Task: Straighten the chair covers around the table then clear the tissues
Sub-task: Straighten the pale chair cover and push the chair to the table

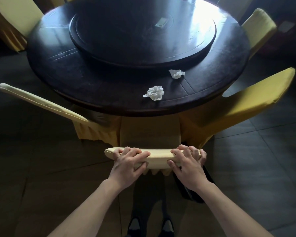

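We see both forearms bare, no sleeves, no watch/rings on left hand (128, 164) or right hand (186, 165); dark trousers (149, 199), black shoes (133, 226).

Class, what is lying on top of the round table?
Two crumpled tissues near the table's front edge, and a turntable bearing a small card. The far edge is out of frame.
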